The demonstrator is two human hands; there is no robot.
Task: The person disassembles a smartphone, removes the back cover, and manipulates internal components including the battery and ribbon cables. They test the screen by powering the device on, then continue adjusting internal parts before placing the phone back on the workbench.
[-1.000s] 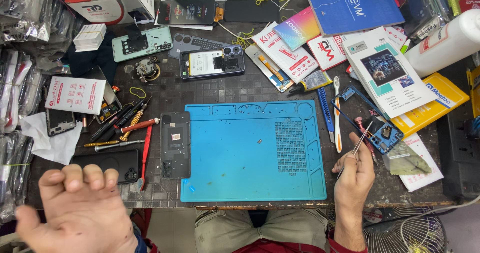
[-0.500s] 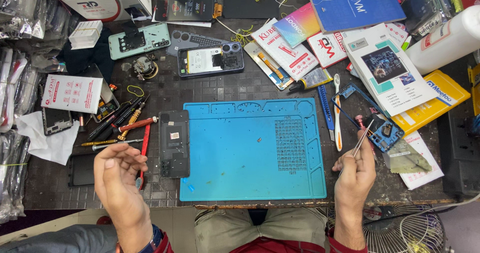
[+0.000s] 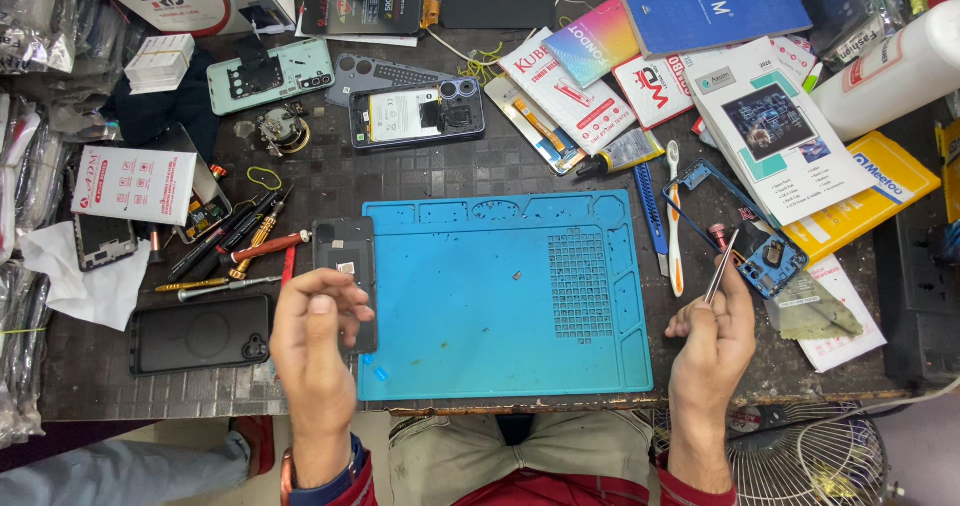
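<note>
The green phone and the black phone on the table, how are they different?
The green phone lies at the far left of the table with its back off, parts showing; the black phone lies near the left hand, closed in a plain dark cover. The green phone sits tilted; the black phone lies straight along the table edge. Both lie flat, untouched; the right hand holds tweezers.

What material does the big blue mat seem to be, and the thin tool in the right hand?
Blue mat: probably silicone rubber, matte, with moulded compartments and a raised grid. Tweezers in the right hand: seemingly bare steel, thin, with a grey shine.
</note>
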